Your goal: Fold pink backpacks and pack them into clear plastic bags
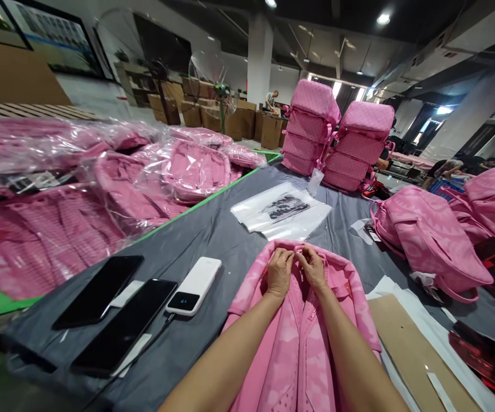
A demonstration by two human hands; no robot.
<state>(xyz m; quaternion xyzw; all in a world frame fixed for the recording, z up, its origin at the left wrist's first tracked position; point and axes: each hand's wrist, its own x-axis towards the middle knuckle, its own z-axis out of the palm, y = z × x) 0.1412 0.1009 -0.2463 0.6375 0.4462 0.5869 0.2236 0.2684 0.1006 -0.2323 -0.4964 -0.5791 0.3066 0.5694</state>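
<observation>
A pink camouflage-patterned backpack [247, 294] lies on the grey-covered table right in front of me, its straps running toward me. My left hand [280, 272] is closed in a pinch at the backpack's top edge. Close beside it, my right hand [311, 268] pinches a small pink part, which looks like the top loop, at the same edge. The fingertips of both hands nearly meet; exactly what lies between them is partly hidden. Just beyond the backpack is a clear plastic bag [247, 209] with black print.
Two dark phones [99, 292] and a white power bank [193, 286] with a cable lie left. Plastic-wrapped pink bags [195, 169] fill a green-edged bin [178, 214]. Stacked pink bags [309, 126] stand at the back; more pink backpacks [431, 234] and brown cardboard [414, 349] lie right.
</observation>
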